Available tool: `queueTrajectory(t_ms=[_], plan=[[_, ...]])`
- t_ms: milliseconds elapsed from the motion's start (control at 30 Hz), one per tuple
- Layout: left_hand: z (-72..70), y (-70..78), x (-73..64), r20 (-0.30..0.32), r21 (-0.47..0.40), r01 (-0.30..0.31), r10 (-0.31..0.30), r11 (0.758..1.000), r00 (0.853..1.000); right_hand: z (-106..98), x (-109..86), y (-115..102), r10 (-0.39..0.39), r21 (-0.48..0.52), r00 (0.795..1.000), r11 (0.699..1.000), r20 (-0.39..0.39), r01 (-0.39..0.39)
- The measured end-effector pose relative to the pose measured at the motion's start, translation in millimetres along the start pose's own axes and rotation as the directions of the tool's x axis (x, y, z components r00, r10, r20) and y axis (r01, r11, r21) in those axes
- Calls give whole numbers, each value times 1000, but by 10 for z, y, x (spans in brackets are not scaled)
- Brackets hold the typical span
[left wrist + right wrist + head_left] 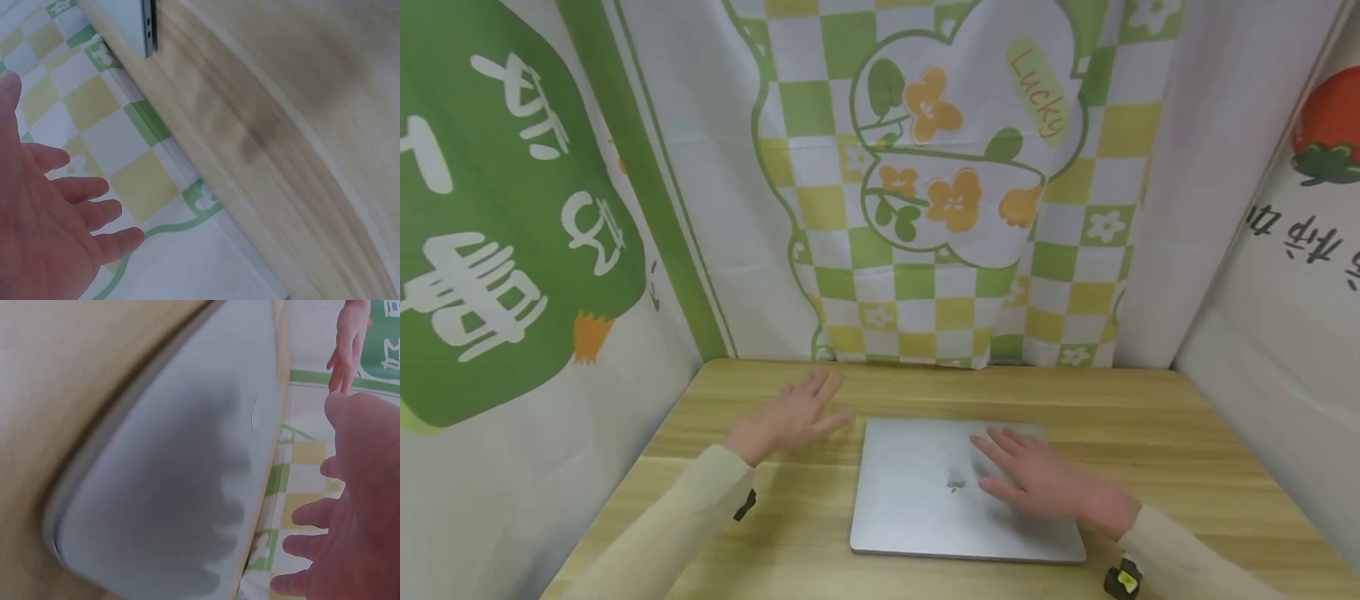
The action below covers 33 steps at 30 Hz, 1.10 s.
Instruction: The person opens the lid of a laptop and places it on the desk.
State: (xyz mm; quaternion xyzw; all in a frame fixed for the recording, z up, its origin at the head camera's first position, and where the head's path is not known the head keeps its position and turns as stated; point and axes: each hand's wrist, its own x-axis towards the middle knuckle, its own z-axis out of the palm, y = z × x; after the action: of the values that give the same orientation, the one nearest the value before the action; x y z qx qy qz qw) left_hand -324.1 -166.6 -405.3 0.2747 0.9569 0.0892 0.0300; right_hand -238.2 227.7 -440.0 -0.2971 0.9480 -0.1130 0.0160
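A closed silver laptop with an apple logo on its lid lies flat on the wooden table. My right hand hovers over the right part of the lid, fingers spread and holding nothing. In the right wrist view a gap and a soft shadow separate that hand from the laptop. To the left of the laptop, my left hand is held above the table with its fingers extended. The left wrist view shows the same hand holding nothing, and a corner of the laptop's edge with ports.
The wooden table spreads around the laptop. A green and yellow checked curtain hangs behind its far edge. Printed cloth walls stand at the left and the right. Both wrists wear dark devices on pale sleeves.
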Motion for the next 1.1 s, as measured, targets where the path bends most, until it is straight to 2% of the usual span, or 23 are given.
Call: queueTrajectory(t_ms=[100,233,367,567,733,933,1100], plan=[[66,46,-7,2,6,-17,17,1000,1000,51,-38,-56,4,27,1000,1000,16,-4],[130,105,-76,9,50,-26,26,998,1000,93,-57,-151,-43,55,999,998,16,42],[206,168,-142,50,81,-42,38,996,998,122,-75,-250,-103,67,995,993,12,102],[330,224,-212,103,101,-106,95,989,990,170,-95,-382,-119,87,991,990,68,113],[400,258,-256,116,99,-110,98,989,988,234,-120,-449,-175,20,982,985,77,174],[420,314,-339,115,125,-134,120,983,986,260,-152,-513,-192,-85,977,976,96,200],[459,357,-400,183,103,-189,168,977,969,307,-191,-517,-202,-118,972,969,119,216]])
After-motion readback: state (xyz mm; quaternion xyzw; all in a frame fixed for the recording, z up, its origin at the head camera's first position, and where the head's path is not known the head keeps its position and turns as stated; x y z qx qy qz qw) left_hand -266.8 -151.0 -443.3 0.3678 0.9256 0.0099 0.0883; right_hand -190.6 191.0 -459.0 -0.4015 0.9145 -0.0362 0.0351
